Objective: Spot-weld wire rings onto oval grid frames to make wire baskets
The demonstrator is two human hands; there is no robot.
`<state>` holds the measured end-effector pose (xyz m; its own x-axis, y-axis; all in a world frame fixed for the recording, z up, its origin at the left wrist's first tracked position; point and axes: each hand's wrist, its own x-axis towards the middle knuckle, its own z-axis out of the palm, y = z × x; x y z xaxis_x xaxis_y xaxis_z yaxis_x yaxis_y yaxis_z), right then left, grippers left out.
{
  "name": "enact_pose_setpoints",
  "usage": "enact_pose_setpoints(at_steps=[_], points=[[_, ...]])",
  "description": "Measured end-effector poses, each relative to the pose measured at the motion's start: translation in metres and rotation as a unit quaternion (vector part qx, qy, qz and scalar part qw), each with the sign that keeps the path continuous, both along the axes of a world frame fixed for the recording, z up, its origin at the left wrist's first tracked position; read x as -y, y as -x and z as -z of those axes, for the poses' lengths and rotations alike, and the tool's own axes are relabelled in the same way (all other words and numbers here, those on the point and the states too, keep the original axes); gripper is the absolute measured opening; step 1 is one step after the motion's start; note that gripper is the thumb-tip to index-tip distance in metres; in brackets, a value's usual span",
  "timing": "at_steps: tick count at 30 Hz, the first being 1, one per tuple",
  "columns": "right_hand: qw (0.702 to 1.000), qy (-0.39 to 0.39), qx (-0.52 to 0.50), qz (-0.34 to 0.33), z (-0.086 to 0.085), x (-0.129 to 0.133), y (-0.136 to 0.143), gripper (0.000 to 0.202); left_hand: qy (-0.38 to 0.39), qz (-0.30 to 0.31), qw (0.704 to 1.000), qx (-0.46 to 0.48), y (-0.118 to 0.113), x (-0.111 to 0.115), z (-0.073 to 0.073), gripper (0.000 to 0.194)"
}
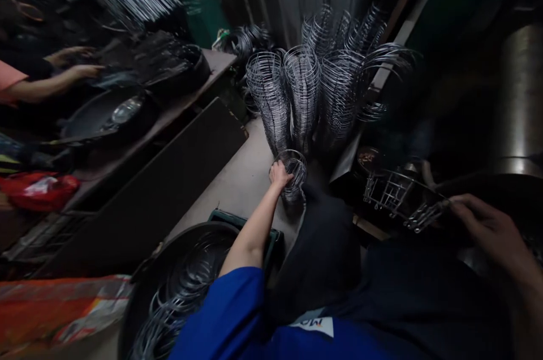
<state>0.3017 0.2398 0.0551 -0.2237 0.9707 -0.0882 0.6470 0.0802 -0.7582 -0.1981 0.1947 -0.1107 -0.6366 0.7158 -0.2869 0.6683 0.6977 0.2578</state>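
My left hand (280, 175) reaches down to a short stack of wire rings (296, 170), its fingers closed on the near left rim. Behind it stand tall stacks of wire rings (303, 80) on the floor. At the right, my right hand (477, 215) pinches the end of a wire rack (396, 196) with small basket-like frames, which extends leftward from the fingers.
A dark tub (127, 320) of loose wire rings stands at the lower left. Beyond it runs a workbench (218, 63) with dark pans, where another person's hands (87, 70) are at work. A metal cylinder (521, 99) rises at the right.
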Motion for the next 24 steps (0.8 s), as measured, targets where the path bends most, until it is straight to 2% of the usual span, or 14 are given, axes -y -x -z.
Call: enact_pose_setpoints(at_steps=[2, 4, 6, 9, 13, 18, 21, 24], points=[[1.0, 0.014, 0.018, -0.004, -0.004, 0.007, 0.006, 0.02, 0.019, -0.004, 1.0, 0.009, -0.001, -0.011, 0.028, 0.071], [0.999, 0.017, 0.042, -0.018, -0.009, 0.015, 0.012, 0.019, 0.038, -0.011, 0.999, 0.013, -0.004, -0.018, 0.05, 0.071], [0.998, 0.023, 0.051, -0.026, -0.014, 0.024, 0.017, 0.019, 0.056, -0.02, 0.998, 0.015, -0.003, -0.021, 0.067, 0.073], [0.998, 0.044, 0.052, -0.006, -0.021, 0.038, 0.016, 0.02, 0.088, -0.032, 0.995, 0.021, 0.005, -0.022, 0.083, 0.074], [0.995, 0.059, 0.078, 0.016, -0.025, 0.056, 0.009, 0.022, 0.112, -0.016, 0.993, 0.021, 0.015, -0.03, 0.095, 0.076], [0.992, 0.071, 0.102, 0.025, -0.018, 0.071, 0.0, 0.023, 0.13, 0.015, 0.991, 0.015, 0.018, -0.047, 0.102, 0.079], [0.993, 0.062, 0.094, 0.041, -0.012, 0.077, -0.006, 0.021, 0.146, 0.021, 0.989, 0.019, 0.024, -0.037, 0.1, 0.074], [0.992, 0.07, 0.094, 0.054, -0.006, 0.081, -0.01, 0.017, 0.153, 0.017, 0.988, 0.018, 0.03, -0.013, 0.098, 0.069]])
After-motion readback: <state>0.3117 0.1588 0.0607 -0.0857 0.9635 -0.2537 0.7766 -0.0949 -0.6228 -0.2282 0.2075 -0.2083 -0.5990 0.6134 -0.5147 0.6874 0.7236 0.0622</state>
